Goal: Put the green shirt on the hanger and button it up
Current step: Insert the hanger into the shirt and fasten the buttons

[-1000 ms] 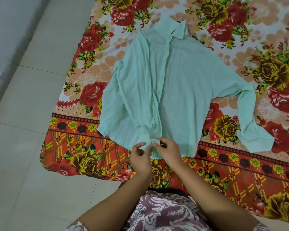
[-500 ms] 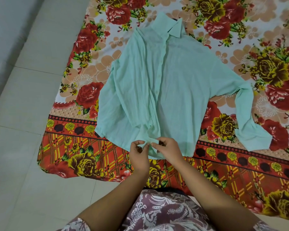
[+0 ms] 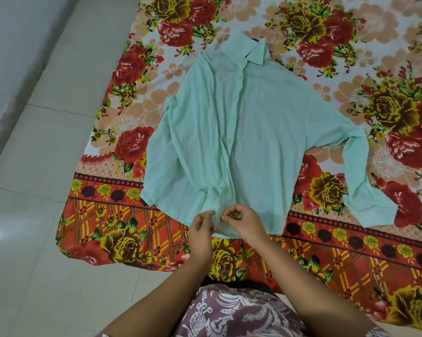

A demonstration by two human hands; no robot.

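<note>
Change: small flap of lower placket (image 3: 225, 190), held turned up between the fingertips 1 s ago, now down flat. Both hands at same spot as before, by the hem.
Meaning: prob. bottom button just done or being finished; front looks closed all the way up, so buttoning judged nearly complete.
Left hand (image 3: 202, 229): fingers curled, tips lightly pinching placket edge just above hem.
Right hand (image 3: 246, 221): thumb + forefinger nipped together on the fabric, just beside left hand's tips; button under them too small to see.
Hanger: not plainly visible. Tiny dark bit in collar (image 3: 249, 48) opening, maybe the hook, can't tell.
Shirt pos: green shirt (image 3: 266, 142) flat, front up, on floral sheet (image 3: 351, 251); collar toward sheet's far edge, hem lying over the red-yellow border band (image 3: 108, 215) along near edge, closer to sheet's left edge than its right.
Shirt look: pale mint, thin, lightly crinkled w/ long vertical creases left of placket. Row of small pale buttons (image 3: 234, 117) down the centre. Collar points folded down.
Sleeves: one sleeve (image 3: 360, 181) out toward sheet's right edge, then bent back toward near edge, cuff on border band. Other sleeve folded in along the body's left side, outline unclear.
Around: tiled floor (image 3: 47, 142) left of sheet and at near edge.
</note>
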